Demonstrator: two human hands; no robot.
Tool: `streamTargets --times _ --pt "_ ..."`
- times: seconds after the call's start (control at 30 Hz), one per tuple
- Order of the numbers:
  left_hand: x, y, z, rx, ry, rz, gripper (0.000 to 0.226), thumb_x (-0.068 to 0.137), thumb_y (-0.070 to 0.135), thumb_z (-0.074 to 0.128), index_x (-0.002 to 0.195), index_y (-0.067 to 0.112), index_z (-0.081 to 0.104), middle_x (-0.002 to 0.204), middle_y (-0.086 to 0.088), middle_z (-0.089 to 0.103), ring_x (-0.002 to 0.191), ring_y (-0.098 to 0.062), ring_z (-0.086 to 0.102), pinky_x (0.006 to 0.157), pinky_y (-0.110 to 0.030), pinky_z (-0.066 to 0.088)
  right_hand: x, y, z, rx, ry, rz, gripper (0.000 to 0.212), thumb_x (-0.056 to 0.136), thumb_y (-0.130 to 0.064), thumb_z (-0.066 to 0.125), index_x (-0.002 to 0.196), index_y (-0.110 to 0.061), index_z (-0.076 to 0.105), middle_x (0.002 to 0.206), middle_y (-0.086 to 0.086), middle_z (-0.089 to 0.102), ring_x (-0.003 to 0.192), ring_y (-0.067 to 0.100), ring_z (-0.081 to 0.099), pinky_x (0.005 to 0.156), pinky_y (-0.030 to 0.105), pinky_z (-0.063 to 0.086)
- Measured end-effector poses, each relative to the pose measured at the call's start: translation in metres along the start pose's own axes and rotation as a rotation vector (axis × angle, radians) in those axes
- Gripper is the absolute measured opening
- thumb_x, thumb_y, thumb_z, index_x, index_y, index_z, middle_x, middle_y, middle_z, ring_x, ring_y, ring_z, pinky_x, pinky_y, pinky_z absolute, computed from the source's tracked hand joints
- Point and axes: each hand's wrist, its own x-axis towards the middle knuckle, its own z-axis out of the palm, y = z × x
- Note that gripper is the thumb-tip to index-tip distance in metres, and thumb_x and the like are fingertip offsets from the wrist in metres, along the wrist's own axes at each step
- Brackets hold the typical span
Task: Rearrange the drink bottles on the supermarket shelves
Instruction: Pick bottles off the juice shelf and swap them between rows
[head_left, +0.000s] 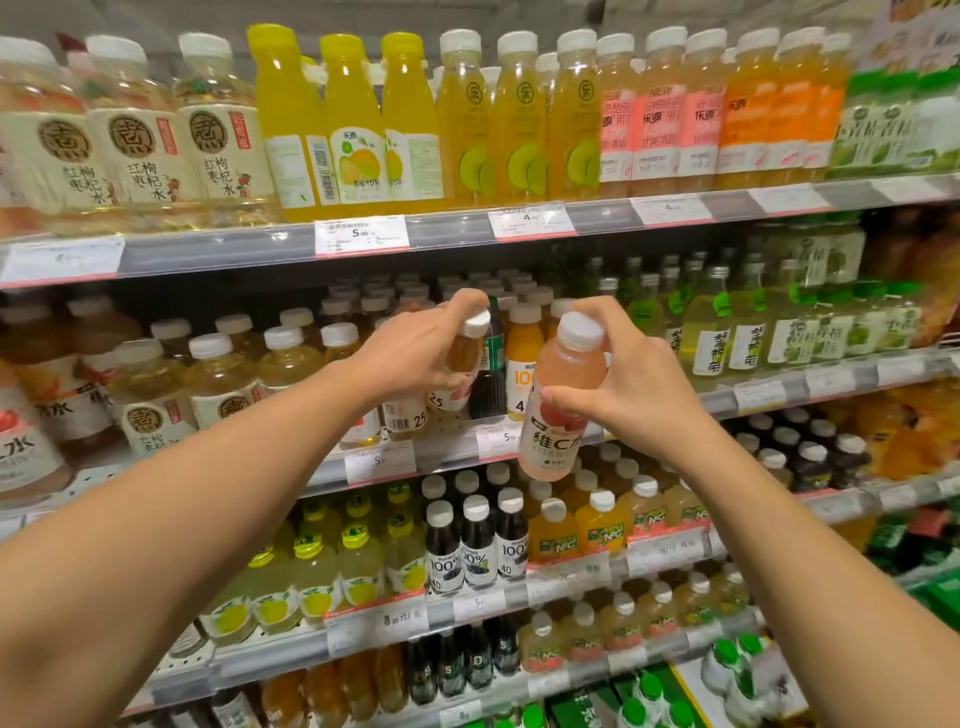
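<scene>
In the head view, both bare arms reach forward to the second shelf (571, 439) of a supermarket drinks rack, and that shelf serves as the landmark here. The left hand (415, 353) is closed around the neck and shoulder of an amber bottle (464, 358) with a white cap, tilted a little to the right, just above the front edge of the second shelf; its lower part is hidden behind the hand and neighbouring bottles, so whether it stands on the shelf or is lifted cannot be told. The right hand (639, 387) is clamped on a pink bottle (561, 400) with a white cap and a label reading "维C水": fingertips pinch the cap from behind while the thumb presses the label's top. This pink bottle hangs in front of the second shelf's edge, tilted with its base toward the lower left, its base overlapping the price strip (498, 439) and clear of any shelf surface.

Directly behind the two held bottles on the second shelf stand a dark bottle (491, 374) with a green label and an orange juice bottle (522, 364). Left of them on that shelf are pale yellow bottles (208, 384) with cream labels. The shelf above carries yellow juice bottles (353, 124); the shelf below holds small dark bottles (475, 545) marked "100%".
</scene>
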Motion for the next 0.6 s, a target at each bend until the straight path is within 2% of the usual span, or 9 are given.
streamTargets --times 0.07,0.1,0.23,0.37,0.47,0.6 --pt "0.005 -0.004 -0.004 0.001 -0.026 -0.002 0.093 0.082 0.036 0.083 0.149 0.028 0.018 0.093 0.008 0.050 0.076 -0.015 0.052 0.054 -0.018 0.033 0.001 0.000 0.002 -0.007 0.000 -0.005 0.080 0.072 -0.048 0.088 0.135 -0.039 0.039 0.118 -0.008 0.066 0.102 0.020 0.067 0.085 0.045 0.062" --pt "0.008 -0.006 -0.006 -0.010 -0.044 -0.003 0.094 0.082 0.036 0.083 0.149 0.027 0.018 0.094 0.007 0.050 0.078 -0.016 0.053 0.054 -0.020 0.034 0.002 0.000 0.003 -0.010 0.000 -0.008 0.080 0.072 -0.049 0.088 0.135 -0.039 0.039 0.118 -0.008 0.066 0.103 0.020 0.067 0.085 0.045 0.062" --pt "0.018 -0.016 -0.010 -0.088 -0.120 -0.059 0.095 0.078 0.033 0.086 0.146 0.029 0.020 0.119 -0.005 0.064 0.090 -0.020 0.061 0.071 -0.038 0.054 0.003 -0.003 0.006 -0.012 -0.001 -0.026 0.081 0.072 -0.049 0.088 0.136 -0.037 0.039 0.117 -0.008 0.066 0.102 0.019 0.067 0.084 0.042 0.062" --pt "0.022 -0.020 -0.007 -0.111 -0.193 -0.123 0.096 0.079 0.030 0.086 0.150 0.029 0.021 0.132 -0.007 0.063 0.101 -0.022 0.065 0.074 -0.033 0.054 0.003 -0.005 0.011 0.002 -0.017 -0.026 0.082 0.073 -0.047 0.088 0.137 -0.036 0.038 0.119 -0.006 0.064 0.104 0.019 0.066 0.086 0.041 0.060" --pt "0.025 -0.024 -0.005 -0.083 -0.271 -0.147 0.095 0.079 0.033 0.085 0.151 0.030 0.022 0.141 -0.008 0.060 0.115 -0.027 0.065 0.089 -0.042 0.058 0.003 -0.005 0.014 0.004 -0.033 -0.027 0.081 0.073 -0.048 0.088 0.135 -0.038 0.039 0.119 -0.007 0.065 0.104 0.019 0.066 0.087 0.039 0.060" --pt "0.030 -0.024 -0.006 -0.041 -0.342 -0.192 0.093 0.083 0.031 0.081 0.154 0.031 0.020 0.150 -0.010 0.052 0.123 -0.030 0.061 0.095 -0.045 0.057 0.003 -0.004 0.015 -0.005 -0.037 -0.022 0.080 0.072 -0.049 0.088 0.134 -0.039 0.039 0.119 -0.007 0.065 0.104 0.019 0.066 0.087 0.042 0.060"
